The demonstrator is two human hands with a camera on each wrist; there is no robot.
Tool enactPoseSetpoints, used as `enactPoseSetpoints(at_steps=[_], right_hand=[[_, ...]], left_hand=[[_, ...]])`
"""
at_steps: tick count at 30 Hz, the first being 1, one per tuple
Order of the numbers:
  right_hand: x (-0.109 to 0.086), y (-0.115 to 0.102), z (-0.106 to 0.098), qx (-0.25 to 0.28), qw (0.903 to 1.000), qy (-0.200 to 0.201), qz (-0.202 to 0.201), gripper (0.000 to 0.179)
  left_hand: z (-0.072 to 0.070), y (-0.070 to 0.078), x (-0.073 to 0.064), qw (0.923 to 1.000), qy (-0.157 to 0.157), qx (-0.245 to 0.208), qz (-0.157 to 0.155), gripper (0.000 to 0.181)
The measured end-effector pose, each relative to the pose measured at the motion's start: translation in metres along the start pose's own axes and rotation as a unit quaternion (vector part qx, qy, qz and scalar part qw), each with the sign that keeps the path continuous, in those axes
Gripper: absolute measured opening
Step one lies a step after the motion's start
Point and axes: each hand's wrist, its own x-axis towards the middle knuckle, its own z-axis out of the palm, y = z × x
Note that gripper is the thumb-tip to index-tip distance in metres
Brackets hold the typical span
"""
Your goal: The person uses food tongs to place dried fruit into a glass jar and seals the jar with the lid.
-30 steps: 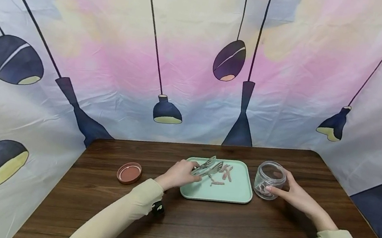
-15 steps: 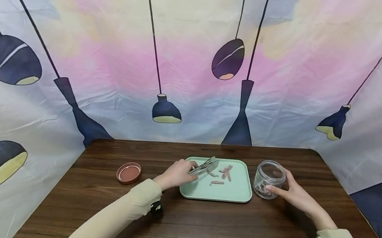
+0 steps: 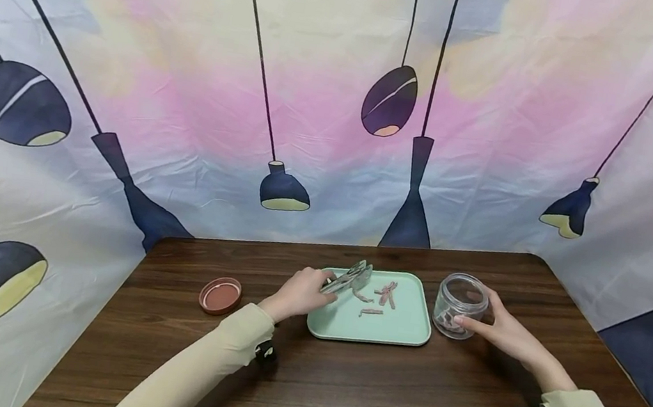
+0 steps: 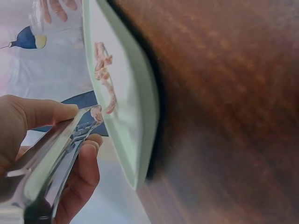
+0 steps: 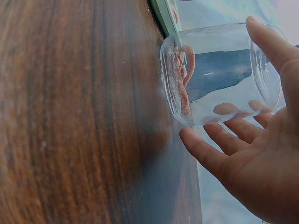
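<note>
My left hand [image 3: 300, 292] grips metal food tongs [image 3: 347, 278] over the left part of a mint-green tray [image 3: 402, 331]. In the left wrist view a pinkish-brown strip [image 4: 96, 113] shows between the tips of the tongs [image 4: 44, 170]. Several similar dried-meat-like strips [image 3: 387, 294] lie on the tray. To the right of the tray, my right hand [image 3: 506, 334] holds a clear, lidless jar [image 3: 460, 304] standing upright on the table, thumb on one side and fingers on the other. More strips [image 5: 182, 77] lie at the jar's bottom.
A reddish-brown round lid [image 3: 220, 296] lies on the dark wooden table [image 3: 348, 397], left of the tray. Behind the table hangs a cloth backdrop [image 3: 201, 107] printed with lamps.
The tongs' arms have come closer together, and the left hand has shifted slightly up and left with them. The right hand and the jar stay in place.
</note>
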Motion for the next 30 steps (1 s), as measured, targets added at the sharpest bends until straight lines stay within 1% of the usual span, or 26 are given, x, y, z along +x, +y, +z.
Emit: enactPoseSetpoints(at_steps=[8, 15, 19, 23, 25, 30], right_hand=[[0.001, 0.000, -0.001, -0.002, 1.0000, 0.001, 0.004, 0.103], [0.001, -0.001, -0.001, 0.001, 1.0000, 0.000, 0.008, 0.103], [0.002, -0.001, -0.001, 0.000, 1.0000, 0.002, 0.008, 0.103], [0.001, -0.001, 0.001, -0.002, 1.0000, 0.002, 0.006, 0.102], [0.001, 0.000, 0.001, -0.004, 1.0000, 0.002, 0.005, 0.101], [0.001, 0.001, 0.001, -0.004, 1.0000, 0.004, 0.000, 0.100]], left_hand=[[-0.017, 0.006, 0.001, 0.9998, 0.019, 0.002, 0.000, 0.040], [-0.037, 0.010, 0.005, 0.9986, 0.052, 0.004, 0.012, 0.039], [-0.053, 0.016, 0.005, 0.9974, 0.071, 0.004, 0.015, 0.041], [-0.071, 0.021, 0.003, 0.9961, 0.088, -0.002, 0.008, 0.041], [-0.080, 0.023, 0.001, 0.9950, 0.099, -0.009, 0.006, 0.042], [-0.104, 0.028, -0.006, 0.9905, 0.136, -0.012, 0.017, 0.043]])
